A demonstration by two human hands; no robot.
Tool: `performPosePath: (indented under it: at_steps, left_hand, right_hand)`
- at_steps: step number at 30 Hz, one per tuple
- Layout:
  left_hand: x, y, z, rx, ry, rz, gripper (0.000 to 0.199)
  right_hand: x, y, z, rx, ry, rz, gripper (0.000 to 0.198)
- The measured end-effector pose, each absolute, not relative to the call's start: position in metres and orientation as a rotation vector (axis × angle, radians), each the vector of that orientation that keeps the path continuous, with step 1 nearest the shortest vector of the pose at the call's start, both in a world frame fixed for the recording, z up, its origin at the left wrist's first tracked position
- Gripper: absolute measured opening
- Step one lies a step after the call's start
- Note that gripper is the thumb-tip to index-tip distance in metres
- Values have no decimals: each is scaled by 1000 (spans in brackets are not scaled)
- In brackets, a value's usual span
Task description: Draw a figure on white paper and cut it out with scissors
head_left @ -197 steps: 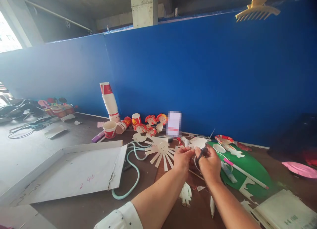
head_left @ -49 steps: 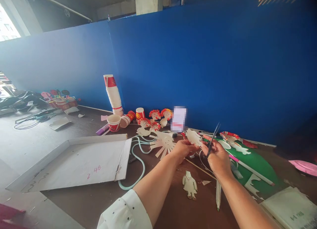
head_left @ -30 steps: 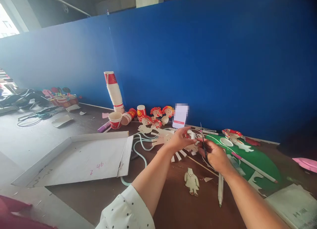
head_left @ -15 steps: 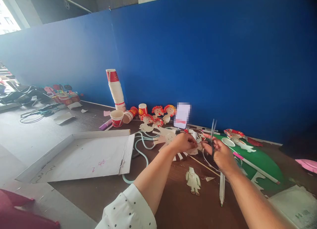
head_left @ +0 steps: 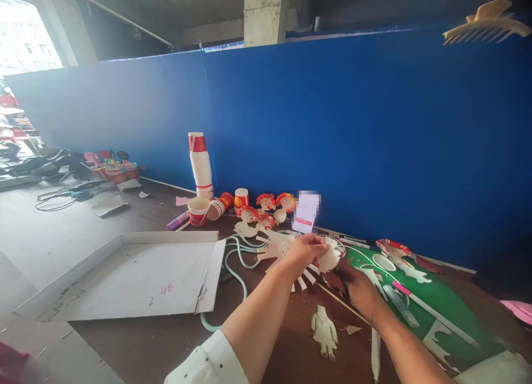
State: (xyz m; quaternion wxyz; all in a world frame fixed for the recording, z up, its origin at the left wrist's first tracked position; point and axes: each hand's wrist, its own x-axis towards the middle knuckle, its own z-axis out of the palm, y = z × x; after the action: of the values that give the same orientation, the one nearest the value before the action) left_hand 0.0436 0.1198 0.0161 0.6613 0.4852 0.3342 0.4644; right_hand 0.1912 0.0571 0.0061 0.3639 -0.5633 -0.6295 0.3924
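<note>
My left hand pinches a pale paper cutout with a notched edge, held up above the table. Just right of it, my right hand is closed round dark-handled scissors; their blades are mostly hidden by the hand and the paper. Below the hands lies a paper figure with a drawn collar. A cut paper piece with a fringe of strips sits behind my left wrist. Several lion-like paper figures with red manes lean together at the back.
A shallow white box lid lies left, beside a pale cable. Paper cups stand stacked by the blue partition. A phone leans there. Markers and scraps lie on a green sheet at right.
The scissors have turned from blades up to down by the paper in my right hand. My left hand has raised the paper cutout into clearer view. The camera has tilted upward.
</note>
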Motion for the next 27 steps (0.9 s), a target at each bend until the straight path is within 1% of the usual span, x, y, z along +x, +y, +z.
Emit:
performPosePath:
  at_steps: [6,10,18,22,27]
  left_hand:
    - [48,123,12,1026,745,1117,41]
    - [48,125,11,979,724,1177,40]
    - [47,127,12,1019,813,1213,27]
    - [48,126,13,1105,848,1201,20]
    - [50,123,13,1175,891,1163,17]
  right_hand:
    - [197,60,-4,-1391,-1633,1117,33]
    - [197,59,-4,-1392,-1677,1130,32]
    - [193,56,3,-1346,-1723,1145,39]
    - [194,56,2,-1342,-1671,1142,34]
    - [191,54,5,-1353,-1552,1187,27]
